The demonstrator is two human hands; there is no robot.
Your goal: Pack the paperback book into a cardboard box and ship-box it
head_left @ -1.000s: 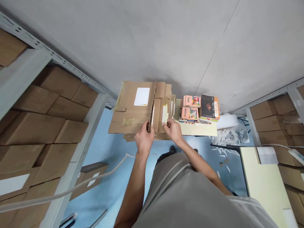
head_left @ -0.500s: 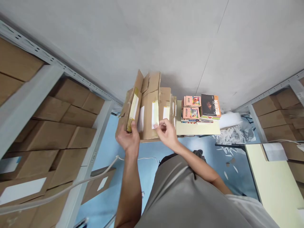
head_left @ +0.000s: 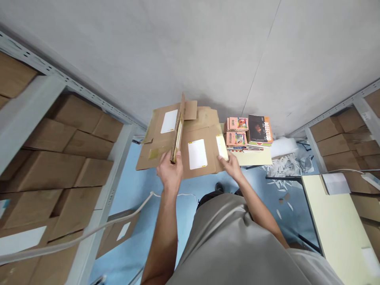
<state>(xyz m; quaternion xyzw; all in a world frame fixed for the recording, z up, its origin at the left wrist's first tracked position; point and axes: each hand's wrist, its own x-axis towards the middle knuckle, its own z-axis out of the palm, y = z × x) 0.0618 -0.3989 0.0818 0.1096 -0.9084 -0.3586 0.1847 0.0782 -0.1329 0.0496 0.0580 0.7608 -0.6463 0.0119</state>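
At the left end of the table point(head_left: 253, 157), flattened cartons point(head_left: 160, 140) are spread; an upright cardboard panel point(head_left: 180, 122) is pinched by the left hand point(head_left: 170, 171), a labelled carton point(head_left: 204, 135) by the right hand point(head_left: 232, 164). Toward the right edge, books point(head_left: 258, 130) are stacked.
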